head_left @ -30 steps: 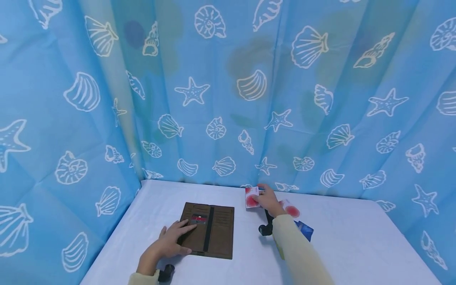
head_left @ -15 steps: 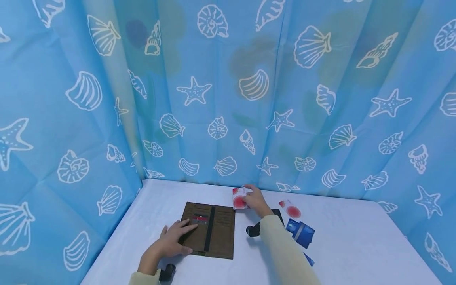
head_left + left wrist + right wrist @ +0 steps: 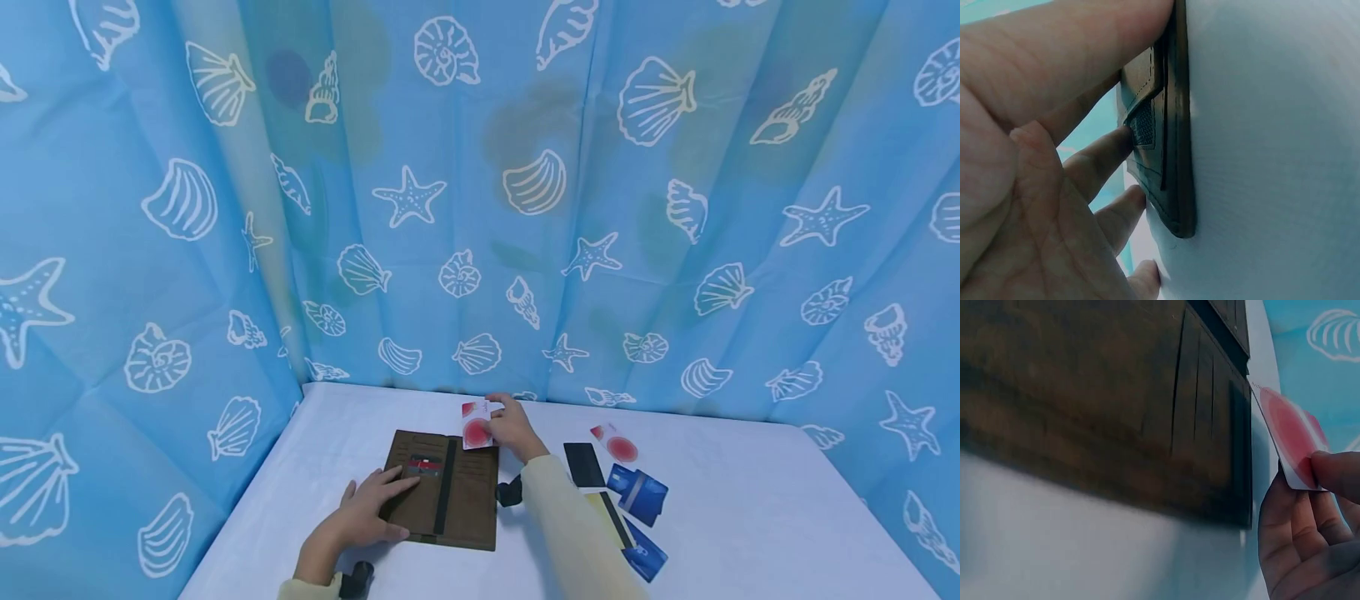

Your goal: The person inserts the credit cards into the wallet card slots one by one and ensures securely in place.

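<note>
A brown wallet [image 3: 472,517] lies opened flat on the white table, a dark strap down its middle. One red and dark card [image 3: 425,465] sits in a slot of its left half. My left hand [image 3: 366,510] rests with spread fingers on the wallet's left edge; in the left wrist view the thumb [image 3: 1072,50] lies over that edge. My right hand [image 3: 513,427] pinches a white card with a red circle [image 3: 476,427] between thumb and fingers. It holds this card upright at the top edge of the wallet's right half, close to the card slots [image 3: 1194,394].
Right of the wallet lie a black card [image 3: 583,464], another red-circle card [image 3: 617,443], blue cards [image 3: 643,497] and a yellow card with a dark stripe [image 3: 609,518]. A blue shell-print curtain [image 3: 480,225] stands behind the table [image 3: 757,500].
My right hand has carried the red-circle card leftward from beside the other cards to the wallet's top edge, uncovering the black, blue and yellow cards. The left hand stays on the wallet.
</note>
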`<control>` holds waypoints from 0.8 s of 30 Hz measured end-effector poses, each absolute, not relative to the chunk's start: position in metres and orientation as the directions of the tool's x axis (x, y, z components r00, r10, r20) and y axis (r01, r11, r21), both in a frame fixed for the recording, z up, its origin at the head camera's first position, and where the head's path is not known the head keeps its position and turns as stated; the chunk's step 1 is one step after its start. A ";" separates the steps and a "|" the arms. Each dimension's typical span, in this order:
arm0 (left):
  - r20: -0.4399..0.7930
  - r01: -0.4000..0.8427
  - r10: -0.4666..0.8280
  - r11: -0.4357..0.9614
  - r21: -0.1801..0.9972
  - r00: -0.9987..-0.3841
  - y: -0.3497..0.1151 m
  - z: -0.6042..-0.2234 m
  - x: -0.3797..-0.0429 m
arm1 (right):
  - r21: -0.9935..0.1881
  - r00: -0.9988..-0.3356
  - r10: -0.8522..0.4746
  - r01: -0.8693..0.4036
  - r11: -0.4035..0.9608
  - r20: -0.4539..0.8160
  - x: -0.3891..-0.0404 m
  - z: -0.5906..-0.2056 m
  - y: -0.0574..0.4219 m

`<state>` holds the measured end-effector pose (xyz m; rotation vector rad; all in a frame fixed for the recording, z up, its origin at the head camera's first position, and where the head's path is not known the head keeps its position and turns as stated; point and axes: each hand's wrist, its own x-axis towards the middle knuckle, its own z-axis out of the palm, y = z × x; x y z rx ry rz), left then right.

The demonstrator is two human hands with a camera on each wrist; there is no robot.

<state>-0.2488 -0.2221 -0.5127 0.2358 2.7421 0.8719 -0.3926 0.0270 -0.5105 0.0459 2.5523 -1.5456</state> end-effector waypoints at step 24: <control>-0.222 0.047 0.208 0.823 0.566 -0.953 -0.221 -0.511 -0.249 | -0.906 -0.980 -0.184 -0.010 0.423 -0.075 -0.380 -0.520 -0.019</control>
